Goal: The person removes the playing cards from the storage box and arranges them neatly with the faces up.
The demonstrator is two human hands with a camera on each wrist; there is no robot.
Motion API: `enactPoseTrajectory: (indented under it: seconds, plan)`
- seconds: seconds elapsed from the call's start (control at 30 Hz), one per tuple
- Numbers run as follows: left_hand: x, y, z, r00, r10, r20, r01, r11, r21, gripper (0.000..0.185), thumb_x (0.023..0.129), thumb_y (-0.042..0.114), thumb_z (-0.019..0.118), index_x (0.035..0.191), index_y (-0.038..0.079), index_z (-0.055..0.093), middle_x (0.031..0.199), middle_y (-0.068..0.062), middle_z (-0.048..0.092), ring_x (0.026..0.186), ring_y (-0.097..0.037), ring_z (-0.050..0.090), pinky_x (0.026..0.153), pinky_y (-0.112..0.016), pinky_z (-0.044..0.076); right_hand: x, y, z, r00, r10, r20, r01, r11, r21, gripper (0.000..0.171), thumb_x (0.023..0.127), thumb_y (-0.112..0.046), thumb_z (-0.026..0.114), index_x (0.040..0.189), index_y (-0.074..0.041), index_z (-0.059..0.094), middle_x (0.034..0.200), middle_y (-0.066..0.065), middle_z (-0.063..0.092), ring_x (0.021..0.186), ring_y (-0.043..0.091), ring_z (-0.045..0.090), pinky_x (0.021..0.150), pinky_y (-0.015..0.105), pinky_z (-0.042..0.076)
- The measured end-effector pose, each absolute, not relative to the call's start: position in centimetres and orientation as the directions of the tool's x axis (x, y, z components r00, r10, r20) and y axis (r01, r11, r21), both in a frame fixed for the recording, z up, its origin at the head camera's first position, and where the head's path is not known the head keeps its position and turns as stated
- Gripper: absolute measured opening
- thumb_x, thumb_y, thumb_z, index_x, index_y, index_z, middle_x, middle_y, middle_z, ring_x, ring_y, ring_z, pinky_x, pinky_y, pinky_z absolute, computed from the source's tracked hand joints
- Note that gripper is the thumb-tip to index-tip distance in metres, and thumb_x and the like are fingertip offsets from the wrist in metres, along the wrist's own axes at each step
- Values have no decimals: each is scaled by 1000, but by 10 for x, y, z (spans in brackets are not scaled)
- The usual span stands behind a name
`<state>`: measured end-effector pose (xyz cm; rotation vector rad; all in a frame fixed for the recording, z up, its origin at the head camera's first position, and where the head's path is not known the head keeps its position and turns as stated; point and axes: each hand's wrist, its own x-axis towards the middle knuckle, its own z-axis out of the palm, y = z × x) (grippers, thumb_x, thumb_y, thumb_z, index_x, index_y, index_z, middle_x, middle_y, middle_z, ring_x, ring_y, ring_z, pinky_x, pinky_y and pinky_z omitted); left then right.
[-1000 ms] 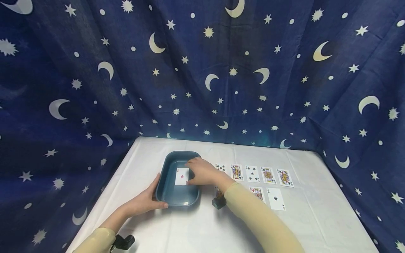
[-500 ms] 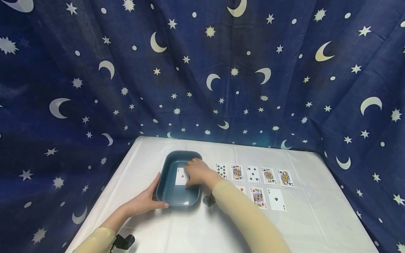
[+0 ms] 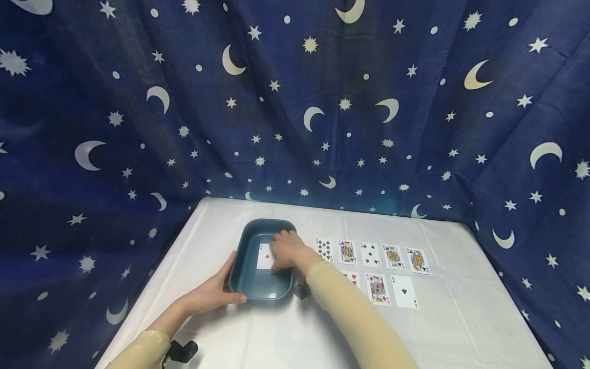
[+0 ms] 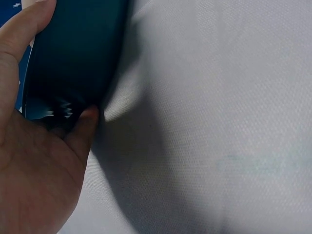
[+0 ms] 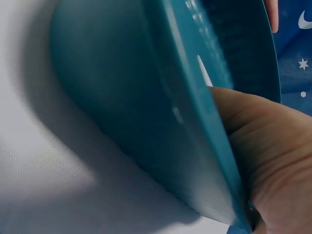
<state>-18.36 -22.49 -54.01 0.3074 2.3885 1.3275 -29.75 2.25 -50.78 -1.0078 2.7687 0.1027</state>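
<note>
**A:** So where was everything at that moment?

**B:** The blue tray [image 3: 239, 277] sat on the white tablecloth [image 3: 276, 333], left of the card rows. The left hand [image 3: 209, 293] was up against the tray's near left corner, thumb along the left wall and fingers curled at the front edge, so it gripped the tray. The left wrist view showed the same: thumb up the dark wall, one finger tucked at the base.

**A:** And the right one?

**B:** The right hand [image 3: 287, 251] reached over the right rim into the tray, lying on the ace of hearts [image 3: 264, 256] that was face up on the tray floor. Its fingers were bent down onto the card's right side, but I couldn't tell if they pinched it or just pressed on it. The right wrist view mostly showed the tray's outer wall and the palm.

**A:** Other cards?

**B:** A far row of five cards [image 3: 371, 254] and a near row of three [image 3: 379, 289] lay face up, to the right of the tray. Starry blue curtain [image 3: 322, 102] behind it all.
</note>
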Motion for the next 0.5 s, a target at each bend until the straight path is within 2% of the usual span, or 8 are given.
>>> enactPoseTrajectory:
  seconds: [0.23,0.5]
  plan:
    - [-184,-225,-541,-903,363,-227,-2,528,849,129,82,39,87,165,19,-10,171,-13,-5,154,-40,12,120,-53,27,-298,20,-506,-764,-603,-229,-624,781,28,80,76,-66,80,135,-13,66,135,4,60,122,22,52,111,41,39]
    - [-184,-226,-540,-901,369,-227,1,526,850,128,83,37,87,165,20,-11,171,-12,-6,155,-38,11,121,-53,25,-297,16,-505,-791,-568,-228,-589,808,27,82,73,-64,84,133,-12,66,129,4,61,113,20,52,102,36,43]
